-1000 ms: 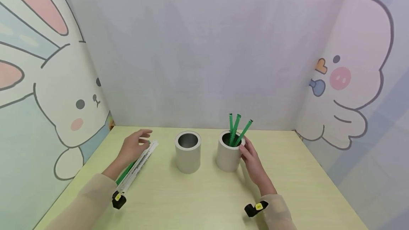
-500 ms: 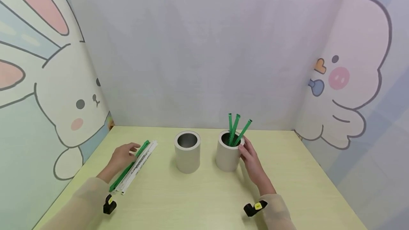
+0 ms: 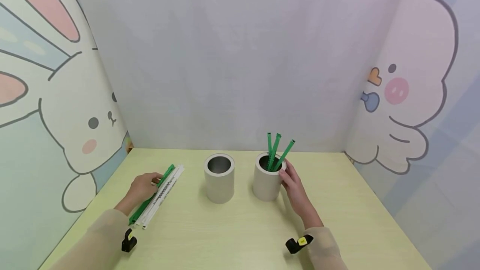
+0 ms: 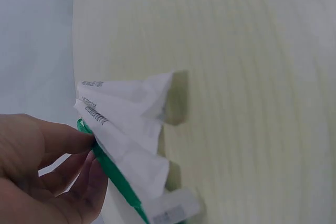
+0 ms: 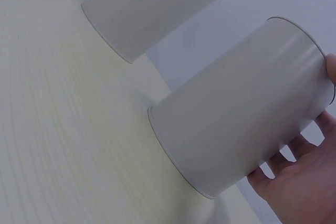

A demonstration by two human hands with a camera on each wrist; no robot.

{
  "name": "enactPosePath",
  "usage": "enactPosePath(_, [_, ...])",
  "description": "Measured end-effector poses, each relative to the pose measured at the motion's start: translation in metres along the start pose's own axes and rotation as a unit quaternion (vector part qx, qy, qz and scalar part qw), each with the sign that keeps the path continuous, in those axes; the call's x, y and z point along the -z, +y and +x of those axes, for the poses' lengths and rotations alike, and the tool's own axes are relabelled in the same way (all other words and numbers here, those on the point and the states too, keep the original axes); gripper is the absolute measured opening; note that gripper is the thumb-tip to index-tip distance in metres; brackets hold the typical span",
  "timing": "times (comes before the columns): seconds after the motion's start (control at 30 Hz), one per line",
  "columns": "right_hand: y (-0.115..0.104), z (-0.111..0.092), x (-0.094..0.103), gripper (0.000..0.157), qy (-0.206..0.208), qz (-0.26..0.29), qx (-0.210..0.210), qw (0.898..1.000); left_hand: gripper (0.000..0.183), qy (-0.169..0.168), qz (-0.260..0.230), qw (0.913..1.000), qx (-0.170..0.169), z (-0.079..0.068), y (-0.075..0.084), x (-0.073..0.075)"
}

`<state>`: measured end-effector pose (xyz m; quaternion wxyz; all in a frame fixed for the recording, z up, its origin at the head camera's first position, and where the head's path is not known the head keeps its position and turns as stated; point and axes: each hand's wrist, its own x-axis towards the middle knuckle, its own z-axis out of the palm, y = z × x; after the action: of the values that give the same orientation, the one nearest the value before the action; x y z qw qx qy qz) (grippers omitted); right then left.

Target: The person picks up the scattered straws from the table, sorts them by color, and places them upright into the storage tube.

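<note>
My left hand (image 3: 142, 186) is over several slim packets on the left of the table. Thumb and forefinger pinch the edge of a slim green packet (image 4: 113, 174) in the left wrist view. Beside it lie white packets (image 3: 161, 199) with dark print. My right hand (image 3: 296, 188) grips the right side of a pale grey cylindrical cup (image 3: 265, 184), thumb near the rim and fingers behind it. Several green sticks (image 3: 276, 147) lean in that cup, their lower ends hidden inside.
A second pale grey cup (image 3: 219, 186) stands upright between the packets and the held cup, with no contents visible. The light wood-look table (image 3: 232, 241) meets a pale backdrop (image 3: 240, 74) behind and cartoon-printed walls at both sides.
My left hand has drawn back toward me and left, then lowered onto the green packet. The right hand keeps its hold on the cup.
</note>
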<state>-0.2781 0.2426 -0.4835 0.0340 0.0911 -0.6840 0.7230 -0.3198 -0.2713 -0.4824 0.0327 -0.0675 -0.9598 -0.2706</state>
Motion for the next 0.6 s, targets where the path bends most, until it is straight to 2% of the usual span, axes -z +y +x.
enactPosePath(0.17, [-0.0004,-0.0001,0.0000,0.066,0.000,-0.003,-0.002,1.000,0.042,-0.010,-0.002,0.9999,0.012,0.0016,0.0039,0.0029])
enactPosePath(0.6, [-0.0009,-0.0003,0.0000,0.065,-0.002,-0.006,-0.002,1.000,0.047,-0.006,0.003,0.9999,0.008,0.0062,-0.0009,0.0017])
